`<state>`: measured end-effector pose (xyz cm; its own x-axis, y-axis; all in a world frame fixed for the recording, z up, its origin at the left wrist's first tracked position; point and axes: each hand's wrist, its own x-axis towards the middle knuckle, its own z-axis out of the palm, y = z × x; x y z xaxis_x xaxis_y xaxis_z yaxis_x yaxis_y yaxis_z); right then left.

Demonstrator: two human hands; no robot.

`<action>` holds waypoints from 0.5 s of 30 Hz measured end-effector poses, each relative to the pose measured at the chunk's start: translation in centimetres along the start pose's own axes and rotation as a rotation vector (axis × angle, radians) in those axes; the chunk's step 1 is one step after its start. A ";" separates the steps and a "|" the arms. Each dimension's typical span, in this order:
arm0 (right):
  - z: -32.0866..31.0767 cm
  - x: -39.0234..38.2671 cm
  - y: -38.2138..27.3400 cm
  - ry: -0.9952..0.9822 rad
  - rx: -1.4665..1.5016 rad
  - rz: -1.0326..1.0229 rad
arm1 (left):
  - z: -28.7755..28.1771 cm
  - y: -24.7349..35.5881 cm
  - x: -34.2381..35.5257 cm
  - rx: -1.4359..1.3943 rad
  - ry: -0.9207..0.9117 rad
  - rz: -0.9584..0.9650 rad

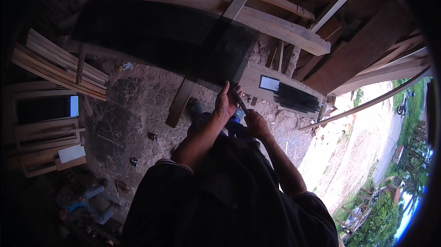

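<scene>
A slim dark object, long and narrow, runs between my two hands; its kind does not show clearly. My left hand is closed about its upper end, thumb pointing up and fingers curled. At the lower end, my right hand is wrapped round it. Just beyond my left hand is the near corner of a large, see-through black mesh sheet. This sheet lies across wooden beams and a plank. Whether my left fingers also touch the mesh is hidden.
On the light board to the right lie a white-faced rectangular thing and several black strips. Thick beams lie ahead. Stacked slats and wooden frames stand left. A person sits at lower left.
</scene>
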<state>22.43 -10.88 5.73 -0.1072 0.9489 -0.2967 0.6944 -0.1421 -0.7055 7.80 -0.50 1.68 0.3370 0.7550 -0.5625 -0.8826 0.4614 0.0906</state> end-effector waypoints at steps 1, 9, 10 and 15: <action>-0.2 0.1 0.1 -0.015 -0.007 0.013 | 0.1 0.0 -0.1 0.012 0.012 0.003; -1.2 0.6 -0.1 -0.050 -0.025 -0.014 | 0.5 0.0 -0.5 0.037 0.004 0.019; -1.5 0.7 -0.2 -0.058 -0.029 -0.011 | 0.6 0.1 -0.6 0.035 0.005 0.010; -1.9 0.8 -0.2 -0.054 -0.004 -0.024 | 0.4 -0.1 -0.3 0.025 0.043 0.039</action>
<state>23.59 -9.59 6.91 -0.1615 0.9355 -0.3143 0.6938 -0.1188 -0.7103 7.96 -0.61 2.14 0.2881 0.7521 -0.5927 -0.8858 0.4444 0.1334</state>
